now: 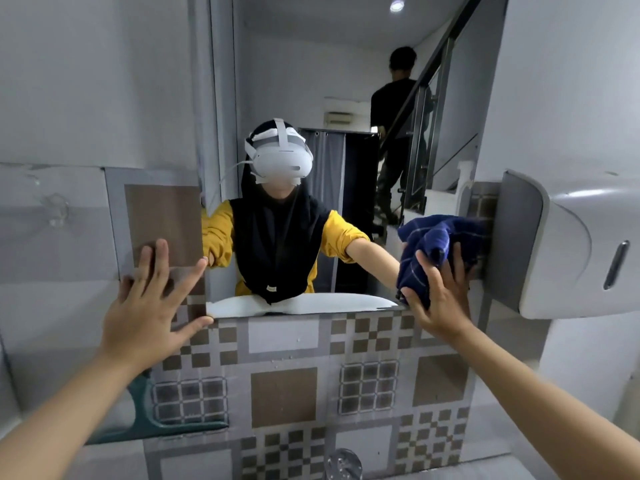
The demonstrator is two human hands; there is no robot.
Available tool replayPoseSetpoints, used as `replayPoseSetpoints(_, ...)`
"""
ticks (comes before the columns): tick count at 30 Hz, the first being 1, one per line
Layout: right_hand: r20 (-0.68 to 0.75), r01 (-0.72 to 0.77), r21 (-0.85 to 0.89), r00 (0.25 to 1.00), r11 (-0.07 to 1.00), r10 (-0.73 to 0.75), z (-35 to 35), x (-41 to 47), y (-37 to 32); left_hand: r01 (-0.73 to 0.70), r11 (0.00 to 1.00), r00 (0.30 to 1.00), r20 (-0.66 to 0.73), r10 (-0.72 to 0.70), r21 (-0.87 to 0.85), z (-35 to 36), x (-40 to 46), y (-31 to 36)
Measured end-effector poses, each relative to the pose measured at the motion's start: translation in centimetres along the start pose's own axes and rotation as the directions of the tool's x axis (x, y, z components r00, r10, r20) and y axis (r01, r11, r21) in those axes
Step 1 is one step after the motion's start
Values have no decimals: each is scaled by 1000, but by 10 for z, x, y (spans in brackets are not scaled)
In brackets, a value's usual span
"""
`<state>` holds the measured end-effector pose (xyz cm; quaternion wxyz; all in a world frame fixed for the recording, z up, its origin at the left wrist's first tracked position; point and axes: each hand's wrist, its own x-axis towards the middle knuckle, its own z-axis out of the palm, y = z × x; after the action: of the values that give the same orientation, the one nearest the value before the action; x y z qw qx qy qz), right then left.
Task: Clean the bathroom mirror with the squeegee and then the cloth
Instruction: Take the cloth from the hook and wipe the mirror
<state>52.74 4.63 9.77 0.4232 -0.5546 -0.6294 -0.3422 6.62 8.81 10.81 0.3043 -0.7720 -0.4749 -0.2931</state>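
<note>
Cloth (437,251): bunched in right hand (440,299) fingers, pressed at mirror (346,98) lower right corner.
Left hand (149,313): fingers spread, empty.

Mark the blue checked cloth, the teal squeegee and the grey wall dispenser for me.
Blue checked cloth (429,251), head view: bunched middle, above the right hand's fingers.
Teal plastic squeegee (162,427), head view: blade bar, lying below the left forearm.
Grey wall dispenser (568,251), head view: curved front cover.

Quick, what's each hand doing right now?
Left hand: open, flat on the tiled wall.
Right hand: holding the blue cloth against the mirror.
</note>
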Motion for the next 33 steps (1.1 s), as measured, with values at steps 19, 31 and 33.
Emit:
replayPoseSetpoints(19, -214, -232, 292, 930, 928, 300, 73, -28, -169, 45, 997, 996, 75, -40, -59, -12, -3, 3)
replayPoseSetpoints(31, -131, -90, 318, 982, 944, 138, 93, -27, -293, 1, 927, 986, 155, 62, -376, -26, -6, -14)
replayPoseSetpoints(33, -87, -83, 336, 989, 938, 118, 95, -29, -314, 42, 835, 987, 150, 49, -549, -36, -7, -19)
